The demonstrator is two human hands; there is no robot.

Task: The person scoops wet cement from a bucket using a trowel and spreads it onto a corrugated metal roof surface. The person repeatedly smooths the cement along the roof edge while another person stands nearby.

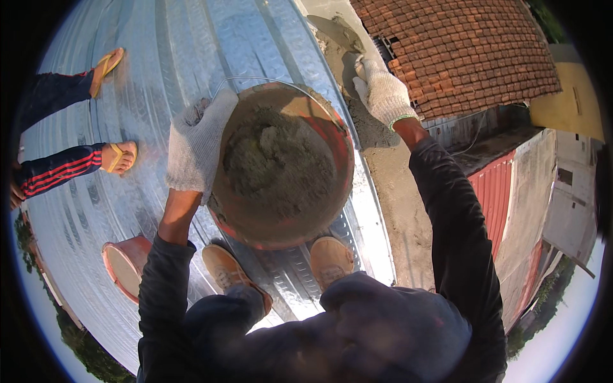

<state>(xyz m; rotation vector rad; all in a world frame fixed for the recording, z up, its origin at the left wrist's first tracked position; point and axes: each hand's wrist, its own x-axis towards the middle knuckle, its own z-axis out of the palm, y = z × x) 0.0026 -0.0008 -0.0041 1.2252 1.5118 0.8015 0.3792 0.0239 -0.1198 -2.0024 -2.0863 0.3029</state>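
Observation:
A reddish bucket [347, 150] of wet grey mortar [281, 153] stands in front of my shoes on the metal roofing, its thin wire handle [274, 78] arched over the far side. My left hand [201, 143], in a white knitted glove, is closed on the bucket's left rim beside the handle. My right hand [386, 96], gloved the same way, is over the mortar-covered wall top [386, 172] right of the bucket. Its fingers are curled; what they hold, if anything, I cannot make out. A dark patch [345, 35] lies on the mortar beyond it.
Corrugated metal roofing [179, 57] spreads to the left and under my feet. Another person's sandalled feet [121, 157] stand there. A smaller pinkish bucket [128, 262] is near my left forearm. Beyond the wall's right edge are a tiled roof [472, 51] and lower buildings.

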